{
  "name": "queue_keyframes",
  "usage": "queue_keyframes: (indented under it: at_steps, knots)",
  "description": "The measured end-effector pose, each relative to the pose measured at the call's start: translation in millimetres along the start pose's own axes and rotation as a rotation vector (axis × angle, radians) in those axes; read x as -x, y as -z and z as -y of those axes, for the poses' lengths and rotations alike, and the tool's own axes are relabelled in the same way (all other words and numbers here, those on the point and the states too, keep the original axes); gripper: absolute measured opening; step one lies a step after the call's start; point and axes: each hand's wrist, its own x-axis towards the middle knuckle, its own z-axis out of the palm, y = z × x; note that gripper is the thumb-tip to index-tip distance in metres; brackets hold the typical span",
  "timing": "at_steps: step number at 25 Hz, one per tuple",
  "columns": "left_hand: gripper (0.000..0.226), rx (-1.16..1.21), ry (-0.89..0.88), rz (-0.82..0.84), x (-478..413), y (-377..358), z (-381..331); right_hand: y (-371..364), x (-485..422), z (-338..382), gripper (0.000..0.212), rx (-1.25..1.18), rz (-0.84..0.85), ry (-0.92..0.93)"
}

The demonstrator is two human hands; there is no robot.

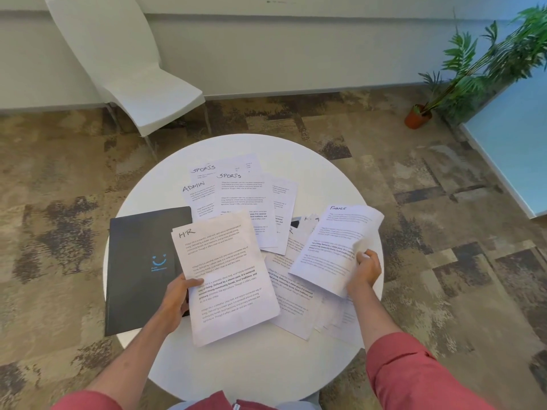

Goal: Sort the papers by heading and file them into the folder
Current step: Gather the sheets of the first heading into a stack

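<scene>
Head view | left grip (177, 297) pinches HR sheet (225, 276) at its left edge, black folder (139, 261) just beneath that grip | right grip (365, 270) clamps FINANCE sheet (331, 247) by its crumpled right edge | paper likely light, floppy: hold mid-edge, gently

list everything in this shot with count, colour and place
table: one, white, round, centre
folder: one, black with blue logo, closed, left side of table
HR stack: one, white, held over the folder's right edge
FINANCE sheet: one, white, lifted at right of table
SPORTS sheets: two, white, far side of table
ADMIN sheet: one, white, partly under a SPORTS sheet
loose papers: count unclear, white, overlapping at right of table
chair: one, white, far left
plant: one, green in red-brown pot, far right
carpet: brown, patchy, all around
left hand: grips HR stack
right hand: grips FINANCE sheet
</scene>
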Motion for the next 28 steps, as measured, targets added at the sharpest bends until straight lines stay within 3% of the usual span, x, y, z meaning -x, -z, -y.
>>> queue_keyframes:
  at_steps: [6,9,11,13,17,20,23,28]
  knots:
    - [0.046,0.0,0.013,0.005,0.5,10.3,-5.8,-51.1,11.7,24.3,0.021,-0.369,0.435,-0.176]
    - [0.046,0.027,0.013,-0.005,-1.7,15.7,-10.9,-76.1,24.4,41.8,0.015,-0.402,0.621,-0.175]
    - [0.045,0.042,0.005,-0.004,-1.9,17.1,-14.8,-92.1,30.4,52.7,0.023,-0.42,0.728,-0.163]
    - [0.045,0.06,-0.001,-0.003,-1.7,18.2,-18.6,-112.3,32.2,55.7,0.016,-0.363,0.762,-0.146]
    - [0.046,0.078,-0.005,-0.001,-4.8,24.9,-24.9,-158.1,17.4,33.4,0.017,0.135,0.457,0.019]
    - [0.045,0.089,0.001,-0.028,-8.2,34.1,-26.1,-179.8,9.4,15.3,0.024,0.357,0.281,0.083]
    - [0.043,0.1,0.008,-0.054,-11.3,42.1,-28.6,-195.2,10.2,16.2,0.029,0.485,0.248,0.135]
    - [0.042,0.098,0.02,-0.066,-19.0,46.3,-29.6,-204.5,14.6,21.8,0.041,0.523,0.342,0.159]
